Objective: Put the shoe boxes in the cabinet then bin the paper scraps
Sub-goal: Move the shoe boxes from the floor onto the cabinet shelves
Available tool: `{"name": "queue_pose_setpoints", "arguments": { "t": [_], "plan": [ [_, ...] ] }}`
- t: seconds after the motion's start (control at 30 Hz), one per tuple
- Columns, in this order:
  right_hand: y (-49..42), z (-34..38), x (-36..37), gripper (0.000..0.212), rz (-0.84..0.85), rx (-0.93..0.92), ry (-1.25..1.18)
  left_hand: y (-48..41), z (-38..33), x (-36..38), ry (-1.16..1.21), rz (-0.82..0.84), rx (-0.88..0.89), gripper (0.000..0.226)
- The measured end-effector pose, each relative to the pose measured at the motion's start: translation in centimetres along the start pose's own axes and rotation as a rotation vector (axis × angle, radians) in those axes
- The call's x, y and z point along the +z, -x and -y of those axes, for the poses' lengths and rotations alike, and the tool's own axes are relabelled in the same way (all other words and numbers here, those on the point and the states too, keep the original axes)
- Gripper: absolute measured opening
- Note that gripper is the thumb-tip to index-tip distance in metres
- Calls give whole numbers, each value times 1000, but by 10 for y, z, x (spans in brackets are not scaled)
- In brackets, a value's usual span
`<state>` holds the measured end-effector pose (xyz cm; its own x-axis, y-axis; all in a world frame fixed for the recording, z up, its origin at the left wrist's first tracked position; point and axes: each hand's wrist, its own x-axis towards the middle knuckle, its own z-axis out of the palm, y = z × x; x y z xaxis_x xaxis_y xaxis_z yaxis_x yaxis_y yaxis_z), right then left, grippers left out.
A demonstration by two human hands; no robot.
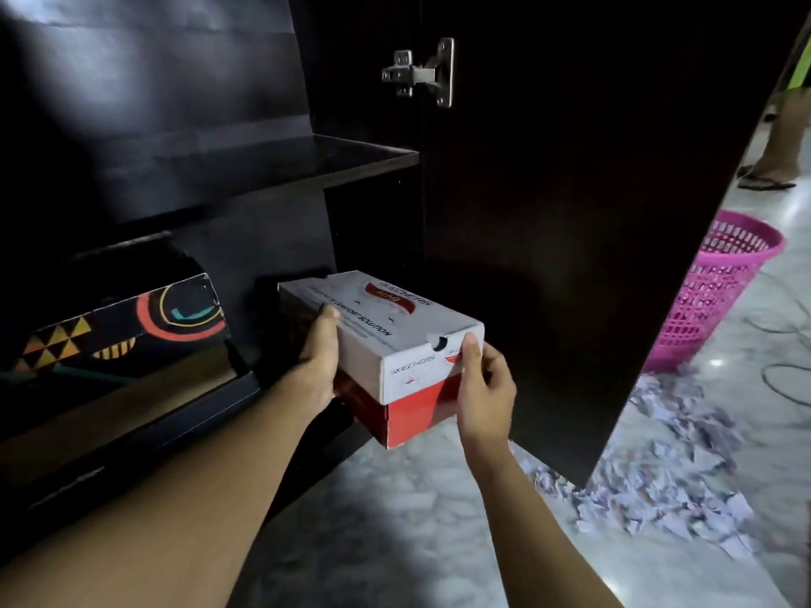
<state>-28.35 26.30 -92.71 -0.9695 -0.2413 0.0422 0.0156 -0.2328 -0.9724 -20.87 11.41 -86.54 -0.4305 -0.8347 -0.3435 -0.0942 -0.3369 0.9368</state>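
- The box [395, 340], white lid over a red base, is held by both hands at the mouth of the cabinet [175, 103]; its far end is inside the lower compartment, its near end juts out over the floor [395, 520]; whether it rests on the cabinet's bottom board is hard to tell in the dark.
- The left hand [318, 362] grasps the box's left side; the thumb lies along the lid's edge, the fingers go under the base, out of sight.
- The right hand [485, 388] grasps the near right corner; the thumb presses on the lid's rim, the fingers wrap round the far side.
- A patterned box [123, 326] lies tilted in the same compartment, to the left and apart from the held one.
- A bare shelf [263, 164] runs above; the door [570, 212] stands open on the right, its metal hinge [421, 74] near the top.
- Paper scraps [658, 467] lie heaped on the floor past the door; a pink basket [719, 291] stands upright just behind the heap.
- A cable [785, 375] trails beside the basket; sandalled feet [768, 179] stand at far right.
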Motion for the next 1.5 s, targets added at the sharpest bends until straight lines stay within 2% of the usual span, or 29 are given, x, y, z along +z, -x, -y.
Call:
{"name": "queue_pose_setpoints", "arguments": {
  "t": [0.1,0.2,0.27,0.33,0.4,0.47,0.63,0.83,0.97,1.2,1.4,1.5],
  "plan": [
    [-21,-24,9,30,5,-2,12,-21,1,3,-102,5,24,27],
    [-42,-39,16,50,63,63,128,-50,3,3,-116,54,76,25],
    [-56,-40,23,44,64,97,174,-69,7,4,-118,70,92,26],
    [-64,-36,30,44,-5,70,221,-81,9,7,-124,67,119,33],
    [-66,-35,36,52,-54,20,259,-81,13,11,-180,3,237,50],
    [-58,-39,38,53,-24,-30,290,-57,25,13,-241,-75,369,70],
    [-47,-57,37,53,145,-197,412,-18,58,14,-505,3,707,67],
    [-67,-57,57,62,436,-153,507,-68,29,10,-603,-46,451,62],
    [-78,-53,80,69,608,-137,577,-82,7,6,-603,-20,407,58],
    [-91,-56,83,73,616,-142,651,-82,2,12,-630,-15,354,57],
    [-96,-38,61,64,610,-109,717,-78,-11,17,-791,0,264,61],
    [-92,-38,39,71,569,-49,658,-63,-10,22,-718,-42,255,63]
  ]
}}
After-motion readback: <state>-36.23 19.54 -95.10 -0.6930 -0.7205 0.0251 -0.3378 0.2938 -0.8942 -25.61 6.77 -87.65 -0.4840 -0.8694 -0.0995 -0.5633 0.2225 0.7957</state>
